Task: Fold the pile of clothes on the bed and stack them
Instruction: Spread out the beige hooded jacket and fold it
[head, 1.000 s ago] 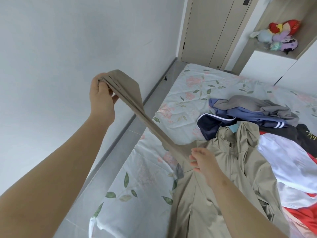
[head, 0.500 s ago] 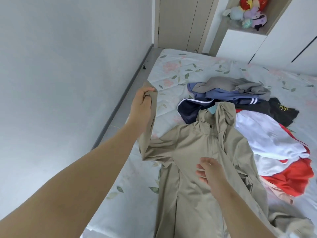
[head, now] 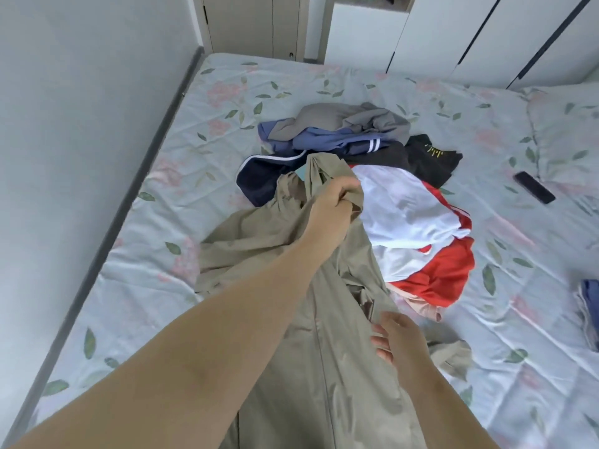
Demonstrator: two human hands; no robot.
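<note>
A beige zip jacket (head: 327,367) lies lengthwise on the floral bed sheet (head: 201,131) in front of me. My left hand (head: 334,205) grips its left sleeve end and holds it over the jacket's chest near the collar. My right hand (head: 393,341) rests with fingers relaxed on the jacket's right side by the zip. Behind the jacket lies the pile: a white and red garment (head: 411,228), a navy piece with white trim (head: 259,179), a blue striped piece (head: 330,142), a grey garment (head: 343,119) and a black one (head: 428,157).
A black phone (head: 534,187) lies on the sheet at the right, beside a pillow (head: 570,137). A folded blue item (head: 590,312) sits at the right edge. A grey wall runs along the bed's left side; white wardrobes stand beyond the far edge.
My left hand has carried the sleeve from out at the left, across to the jacket's chest. My right hand slid down toward the jacket's right side. The view tilted down.
</note>
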